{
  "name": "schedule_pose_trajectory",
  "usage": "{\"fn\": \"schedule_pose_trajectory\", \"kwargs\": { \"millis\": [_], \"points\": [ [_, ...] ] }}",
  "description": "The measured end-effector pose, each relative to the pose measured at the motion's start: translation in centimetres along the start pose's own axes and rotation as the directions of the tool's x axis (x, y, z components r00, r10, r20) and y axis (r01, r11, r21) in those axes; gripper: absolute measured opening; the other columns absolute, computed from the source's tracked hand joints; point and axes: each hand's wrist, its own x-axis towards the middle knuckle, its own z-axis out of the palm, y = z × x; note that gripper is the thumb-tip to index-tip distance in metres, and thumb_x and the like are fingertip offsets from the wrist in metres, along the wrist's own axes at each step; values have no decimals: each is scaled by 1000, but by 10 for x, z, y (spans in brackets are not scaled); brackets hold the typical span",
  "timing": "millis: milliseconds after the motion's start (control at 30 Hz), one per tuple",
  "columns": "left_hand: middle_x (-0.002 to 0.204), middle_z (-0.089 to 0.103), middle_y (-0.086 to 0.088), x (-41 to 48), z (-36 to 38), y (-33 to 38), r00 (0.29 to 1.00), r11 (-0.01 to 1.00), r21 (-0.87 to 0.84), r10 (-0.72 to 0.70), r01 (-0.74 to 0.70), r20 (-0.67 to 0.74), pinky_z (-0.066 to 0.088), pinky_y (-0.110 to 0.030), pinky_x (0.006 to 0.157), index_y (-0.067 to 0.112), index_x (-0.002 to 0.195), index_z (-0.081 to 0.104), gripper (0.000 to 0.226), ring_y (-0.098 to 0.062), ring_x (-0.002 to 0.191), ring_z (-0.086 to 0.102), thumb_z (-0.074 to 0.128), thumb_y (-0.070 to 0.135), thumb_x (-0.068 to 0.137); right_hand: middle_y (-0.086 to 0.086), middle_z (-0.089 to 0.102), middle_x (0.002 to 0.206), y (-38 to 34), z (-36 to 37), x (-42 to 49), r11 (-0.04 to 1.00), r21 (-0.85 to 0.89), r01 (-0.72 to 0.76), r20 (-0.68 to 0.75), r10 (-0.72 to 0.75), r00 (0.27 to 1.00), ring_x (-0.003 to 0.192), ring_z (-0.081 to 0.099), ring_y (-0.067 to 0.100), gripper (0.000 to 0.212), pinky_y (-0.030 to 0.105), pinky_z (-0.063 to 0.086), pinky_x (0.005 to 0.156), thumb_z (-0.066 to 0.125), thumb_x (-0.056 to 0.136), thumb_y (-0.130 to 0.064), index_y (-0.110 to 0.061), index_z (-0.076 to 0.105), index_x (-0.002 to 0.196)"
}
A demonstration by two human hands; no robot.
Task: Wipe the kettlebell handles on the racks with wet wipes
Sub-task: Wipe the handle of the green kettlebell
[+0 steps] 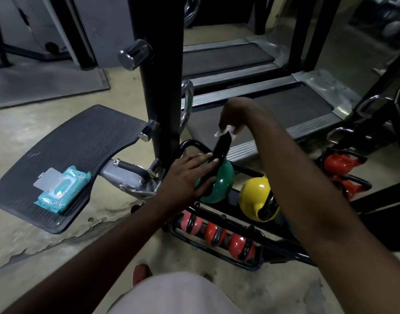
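A green kettlebell (pixel 221 184) with a black handle (pixel 221 147) sits at the left end of a low black rack (pixel 190 145). My left hand (pixel 190 175) lies on the kettlebell, fingers stretched along the lower handle and the thumb against the bell's side. My right hand (pixel 236 114) reaches over from the right and grips a white wet wipe (pixel 226 130) wrapped round the top of the handle. A yellow kettlebell (pixel 255 196) stands beside the green one. Three small red kettlebells (pixel 213 233) fill the lower front tier.
A blue wet-wipe pack (pixel 63 192) lies on a black rubber footplate (pixel 65 155) to the left. A black machine post (pixel 160 87) rises just behind the rack. Red kettlebells (pixel 340 163) sit at right. Treadmill decks (pixel 273 103) stretch behind. My knee is at the bottom.
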Motion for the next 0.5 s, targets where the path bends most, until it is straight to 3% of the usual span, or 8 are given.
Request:
{"fn": "schedule_pose_trajectory", "kwargs": {
  "millis": [100, 167, 233, 333, 433, 500],
  "points": [
    [140, 57, 2, -2, 1, 3, 1000, 999, -30, -16, 15, -21, 32, -26, 104, 24, 135, 58, 43, -14, 126, 48, 53, 40, 95, 14, 69, 85, 43, 27, -7, 921, 388, 24, -163, 43, 986, 70, 67, 24, 18, 39, 60, 73, 72, 86, -13, -4, 70, 101],
    [140, 57, 2, -2, 1, 3, 1000, 999, -44, -23, 22, -21, 33, -27, 103, 23, 135, 59, 43, -13, 126, 48, 54, 39, 96, 18, 70, 78, 60, 57, -16, 746, 659, 95, -285, 131, 950, 63, 68, 26, 12, 44, 61, 70, 78, 82, -22, -13, 72, 79],
    [140, 57, 1, -1, -1, 4, 1000, 999, -49, -24, 23, -20, 34, -26, 102, 22, 134, 60, 43, -14, 124, 49, 54, 39, 95, 16, 69, 72, 69, 83, -16, 542, 826, 157, -325, 229, 918, 64, 68, 28, 22, 46, 61, 69, 83, 72, -34, -18, 70, 63],
    [139, 57, 1, 0, -3, 4, 1000, 998, -52, -19, 19, -5, 40, -33, 103, 21, 135, 60, 44, -14, 124, 49, 54, 39, 95, 14, 65, 73, 70, 107, -14, 201, 960, 196, -251, 302, 920, 66, 63, 24, 15, 37, 59, 64, 75, 84, -16, -14, 67, 72],
    [141, 56, 1, 0, -4, 4, 999, 997, -68, -26, 28, 18, 43, -41, 103, 21, 136, 59, 45, -16, 126, 50, 54, 40, 95, 8, 61, 72, 70, 125, -12, -2, 990, 143, -134, 328, 935, 62, 59, 19, 20, 27, 55, 53, 63, 93, -4, -14, 57, 77],
    [141, 56, 1, -1, -4, 4, 999, 997, -67, -31, 33, 27, 43, -42, 104, 22, 136, 58, 45, -17, 126, 50, 53, 40, 96, 8, 60, 72, 68, 135, -9, -113, 988, 109, -61, 362, 930, 62, 59, 18, 24, 27, 56, 50, 61, 93, 0, -13, 53, 76]
  ]
}}
